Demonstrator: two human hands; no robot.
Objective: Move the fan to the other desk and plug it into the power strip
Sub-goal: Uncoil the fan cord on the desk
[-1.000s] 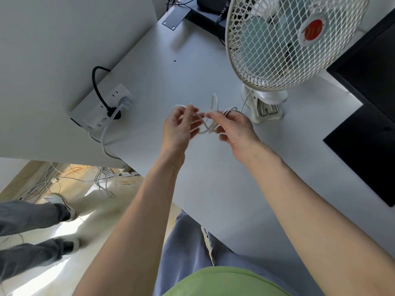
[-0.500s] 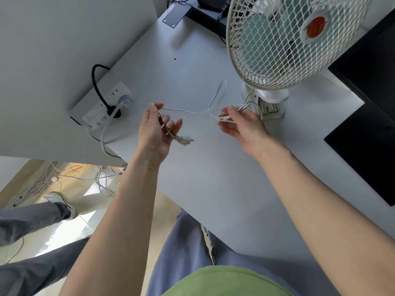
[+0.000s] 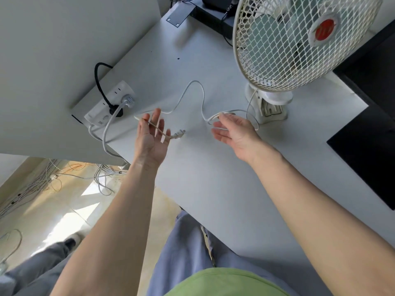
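Note:
The white fan (image 3: 299,39) with a red hub stands on its base (image 3: 268,104) at the back right of the grey desk (image 3: 213,189). Its thin white cord (image 3: 192,83) snakes from the base leftward across the desk. My left hand (image 3: 152,135) is palm up with loose, spread fingers; the cord's end lies across them and the plug (image 3: 178,134) hangs off to their right. My right hand (image 3: 234,131) is open, fingertips touching a small loop of cord. The white power strip (image 3: 100,116) sits at the desk's left corner, just left of my left hand.
A black plug (image 3: 115,108) and a grey plug (image 3: 128,101) occupy the strip. A black panel (image 3: 363,146) lies on the desk's right side, with dark equipment (image 3: 213,16) behind the fan. Loose cables (image 3: 42,180) cover the floor, where another person's legs (image 3: 42,263) stand.
My hands have drawn apart and the bundled cord has been pulled out across the desk. My right hand has let go of the coil, and my left hand's fingers have loosened around the plug end.

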